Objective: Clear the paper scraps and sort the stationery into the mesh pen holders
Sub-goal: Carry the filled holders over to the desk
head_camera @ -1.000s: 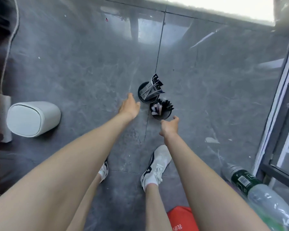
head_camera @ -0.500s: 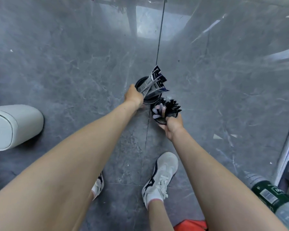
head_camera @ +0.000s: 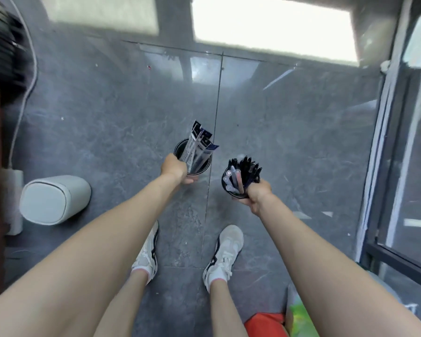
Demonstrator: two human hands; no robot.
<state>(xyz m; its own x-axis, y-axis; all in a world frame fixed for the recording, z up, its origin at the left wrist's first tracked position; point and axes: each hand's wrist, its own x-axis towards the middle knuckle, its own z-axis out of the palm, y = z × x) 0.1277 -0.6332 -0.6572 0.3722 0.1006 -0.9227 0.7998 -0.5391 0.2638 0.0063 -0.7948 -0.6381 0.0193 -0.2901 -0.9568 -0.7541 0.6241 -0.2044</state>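
My left hand [head_camera: 174, 167] grips a black mesh pen holder [head_camera: 203, 164] that holds several flat refill packets [head_camera: 199, 144] with dark blue tops. My right hand [head_camera: 257, 197] grips a second black mesh pen holder [head_camera: 225, 183] packed with several black pens and pale markers [head_camera: 243, 170]. Both holders are lifted off the grey tiled floor [head_camera: 107, 122] and held apart, in front of me. A few small white paper scraps [head_camera: 301, 215] lie on the floor to the right.
A white lidded bin [head_camera: 54, 199] stands at the left, beside a white cable [head_camera: 24, 93] and dark furniture. A glass door frame [head_camera: 384, 147] runs down the right. My white shoes [head_camera: 225, 254] stand below the hands. A red object [head_camera: 265, 324] lies at the bottom edge.
Both hands reached the holders on the floor, closed on them and lifted them. The holders, side by side before, are now held apart, and the view has risen.
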